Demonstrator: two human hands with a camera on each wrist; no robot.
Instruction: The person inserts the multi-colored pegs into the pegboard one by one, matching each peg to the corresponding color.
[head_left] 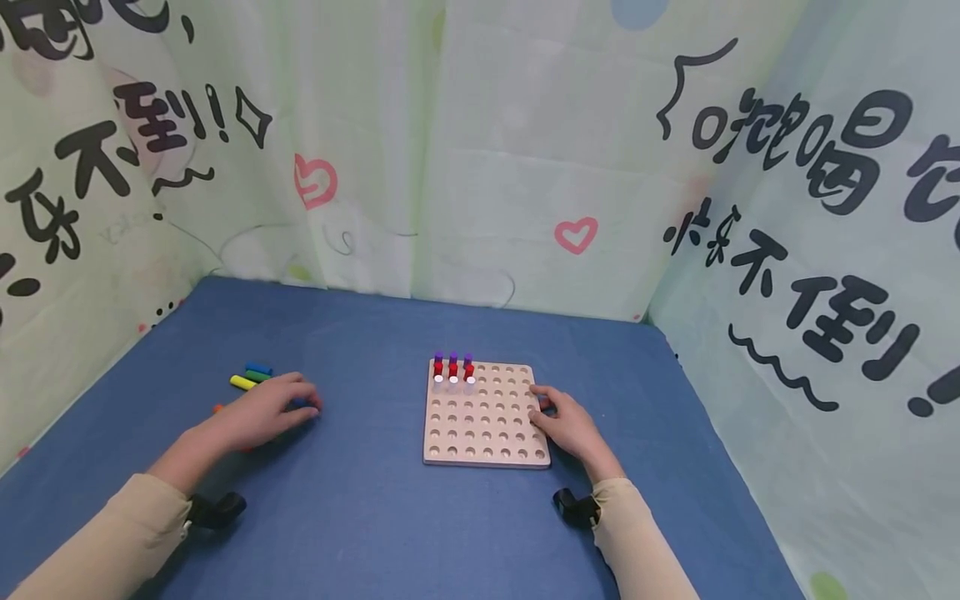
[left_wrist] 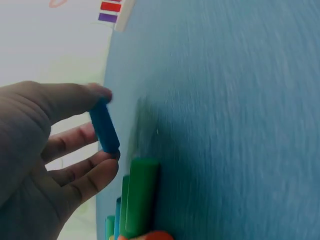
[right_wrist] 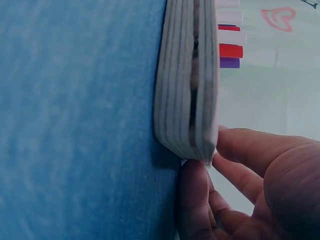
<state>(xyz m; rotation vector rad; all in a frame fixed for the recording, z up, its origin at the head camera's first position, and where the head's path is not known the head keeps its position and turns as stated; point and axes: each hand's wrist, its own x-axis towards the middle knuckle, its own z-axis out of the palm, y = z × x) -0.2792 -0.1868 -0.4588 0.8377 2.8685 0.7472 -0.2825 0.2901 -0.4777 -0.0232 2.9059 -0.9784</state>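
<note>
In the left wrist view, my left hand (head_left: 264, 407) pinches a blue peg (left_wrist: 104, 126) between thumb and fingertips, raised off the cloth. Close to that hand lie loose pegs: a blue one (head_left: 258, 367), a green one (head_left: 257, 376), a yellow one (head_left: 242, 382) and an orange one (head_left: 218, 408), partly hidden by the hand. A square wooden pegboard (head_left: 486, 433) rests flat to the right. Purple pegs (head_left: 453, 357), red pegs (head_left: 453, 369) and white pegs (head_left: 453, 382) stand upright in its far left holes, in three short rows. My right hand (head_left: 567, 423) holds the board's right edge with thumb and fingers.
Blue cloth (head_left: 360, 517) covers the table. Pale curtains (head_left: 495, 167) with black writing and pink hearts enclose its back and sides. A black wrist camera (head_left: 217, 510) sits at my left cuff, another black camera (head_left: 576, 507) at my right.
</note>
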